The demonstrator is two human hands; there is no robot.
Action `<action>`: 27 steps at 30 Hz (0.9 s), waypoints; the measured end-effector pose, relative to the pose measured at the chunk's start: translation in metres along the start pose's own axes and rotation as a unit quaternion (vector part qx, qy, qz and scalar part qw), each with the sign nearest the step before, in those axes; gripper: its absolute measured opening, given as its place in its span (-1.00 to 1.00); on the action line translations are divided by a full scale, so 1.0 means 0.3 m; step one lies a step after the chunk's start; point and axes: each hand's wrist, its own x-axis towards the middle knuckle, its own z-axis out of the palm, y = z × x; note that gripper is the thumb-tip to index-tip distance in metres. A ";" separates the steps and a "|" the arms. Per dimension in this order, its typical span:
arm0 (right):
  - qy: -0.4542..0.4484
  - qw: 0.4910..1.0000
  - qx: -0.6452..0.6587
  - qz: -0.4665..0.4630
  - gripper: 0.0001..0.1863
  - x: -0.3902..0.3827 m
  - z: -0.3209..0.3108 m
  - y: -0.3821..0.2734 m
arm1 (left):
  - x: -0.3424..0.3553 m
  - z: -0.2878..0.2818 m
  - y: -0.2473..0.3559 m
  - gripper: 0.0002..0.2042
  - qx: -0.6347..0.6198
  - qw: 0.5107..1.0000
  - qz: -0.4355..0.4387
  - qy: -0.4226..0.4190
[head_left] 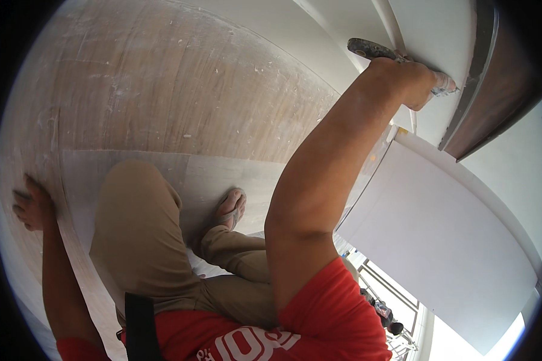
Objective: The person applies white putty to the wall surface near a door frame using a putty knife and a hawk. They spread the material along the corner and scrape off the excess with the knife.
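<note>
My right hand is raised at the upper right, close to the white wall moulding. Its fingers are closed round a dark-handled hand tool, whose rounded, worn handle end sticks out to the left. Most of the tool is hidden by the hand, so its exact kind is unclear. Whitish smears show around the fingertips. At the far left, my left hand is low over the dusty wood-look floor, apparently resting on it. The thumb stands apart from the partly bent fingers, and no object shows in that hand.
A brown wooden frame piece runs along the upper right. A large pale panel is at the right. My bent knee and sandalled foot are on the floor. Dark objects stand near bright railings at the lower right.
</note>
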 end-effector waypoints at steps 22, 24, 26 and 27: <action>-0.067 0.993 -0.015 -0.100 -0.19 -0.113 0.076 0.039 | -0.007 -0.044 0.023 -0.18 -0.009 0.999 -0.019 -0.032; -0.093 0.988 -0.019 -0.122 -0.19 -0.155 0.104 0.059 | -0.014 -0.044 0.020 -0.18 -0.009 0.999 -0.022 -0.031; -0.121 0.984 -0.012 -0.129 -0.22 -0.220 0.116 0.070 | -0.015 -0.039 0.012 -0.17 -0.007 0.999 -0.019 -0.037; -0.112 0.986 -0.020 -0.125 -0.22 -0.224 0.117 0.066 | -0.014 -0.047 0.024 -0.17 -0.008 0.999 -0.020 -0.040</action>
